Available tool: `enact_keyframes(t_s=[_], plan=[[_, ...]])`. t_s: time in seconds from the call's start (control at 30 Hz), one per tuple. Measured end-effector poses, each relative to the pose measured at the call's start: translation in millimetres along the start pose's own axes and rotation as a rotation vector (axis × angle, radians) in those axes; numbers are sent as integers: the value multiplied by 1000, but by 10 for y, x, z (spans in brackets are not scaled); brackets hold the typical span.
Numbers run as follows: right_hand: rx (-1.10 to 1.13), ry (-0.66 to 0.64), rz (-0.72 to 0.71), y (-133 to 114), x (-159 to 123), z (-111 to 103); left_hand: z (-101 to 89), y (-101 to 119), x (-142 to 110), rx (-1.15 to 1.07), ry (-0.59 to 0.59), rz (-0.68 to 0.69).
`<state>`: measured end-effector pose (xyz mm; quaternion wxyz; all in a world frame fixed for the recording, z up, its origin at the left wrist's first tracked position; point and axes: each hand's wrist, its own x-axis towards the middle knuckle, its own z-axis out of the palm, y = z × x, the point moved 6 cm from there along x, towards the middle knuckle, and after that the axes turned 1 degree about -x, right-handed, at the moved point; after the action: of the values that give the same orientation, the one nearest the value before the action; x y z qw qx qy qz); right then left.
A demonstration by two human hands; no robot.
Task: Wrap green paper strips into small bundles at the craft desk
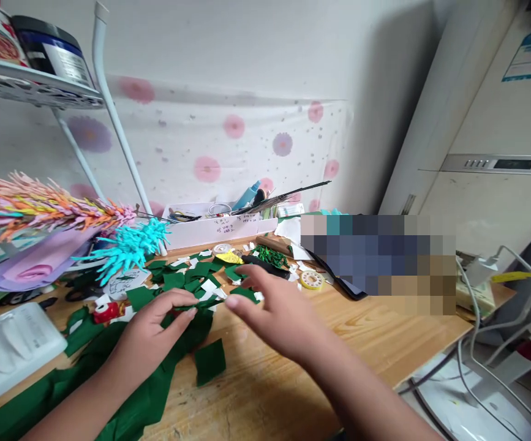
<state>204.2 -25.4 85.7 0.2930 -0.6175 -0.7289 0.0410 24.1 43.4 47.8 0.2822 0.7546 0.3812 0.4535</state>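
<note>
My left hand (166, 318) is closed in a pinch, thumb against forefinger, on a thin twisted piece of green crepe paper (209, 302) that points to the right. My right hand (269, 306) is just right of its tip, fingers apart and holding nothing I can see. Under my left arm spreads a large dark green sheet (150, 392). One square green piece (210, 362) lies on the wooden table below my hands. Many cut green pieces (173, 281) and white paper scraps are scattered behind them.
A yellow-rimmed tape roll (312, 280) lies right of the scraps. At the back stands a white tray (219, 234) with thin wires and a blue bottle. Left are colourful pipe-cleaner-like stems (130, 245), a white box (15, 349) and a rack (118, 122). Cables (471, 306) hang at right.
</note>
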Motion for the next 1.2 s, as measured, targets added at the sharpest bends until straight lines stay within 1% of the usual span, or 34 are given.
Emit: enact_keyframes(t_s=[0.07, 0.13, 0.17, 0.2, 0.23, 0.27, 0.37, 0.43, 0.5, 0.57, 0.67, 0.73, 0.8, 0.87, 1.0, 1.07, 1.13, 1.2], plan=[[26, 17, -140, -319, 173, 143, -46, 69, -16, 42, 60, 48], [-20, -17, -402, -531, 312, 293, -93, 103, -27, 70, 107, 62], [-55, -36, -512, -574, 359, 363, -112, 104, -30, 73, 121, 57], [-91, -45, -583, -576, 398, 425, -124, 97, -30, 68, 126, 46], [-124, -48, -623, -552, 429, 479, -124, 82, -29, 57, 114, 27], [-149, -44, -634, -512, 450, 524, -111, 59, -26, 38, 87, 1], [-165, -16, -620, -402, 441, 611, -31, -23, -25, -46, -21, -114], [-137, 6, -602, -364, 404, 639, 19, -67, -32, -118, -53, -191], [-92, 25, -560, -332, 384, 657, 45, -105, -37, -203, -41, -253], [-6, 38, -479, -281, 397, 671, 53, -151, -41, -278, -16, -307], [217, -5, -350, -199, 430, 717, 13, -198, -32, -316, 34, -322], [354, -35, -296, -172, 436, 743, -20, -219, -23, -325, 58, -312], [451, -50, -260, -164, 429, 762, -28, -236, -16, -319, 54, -297], [548, -69, -216, -157, 422, 793, -21, -243, -16, -259, 47, -265], [753, -78, -110, -119, 434, 861, -17, -158, -33, 46, 67, -101], [791, -88, -86, -113, 444, 884, -17, -73, -48, 170, 73, -11], [799, -114, -88, -120, 447, 904, -15, 15, -58, 233, 61, 66], [815, -131, -88, -119, 444, 926, 3, 77, -62, 252, 21, 116]])
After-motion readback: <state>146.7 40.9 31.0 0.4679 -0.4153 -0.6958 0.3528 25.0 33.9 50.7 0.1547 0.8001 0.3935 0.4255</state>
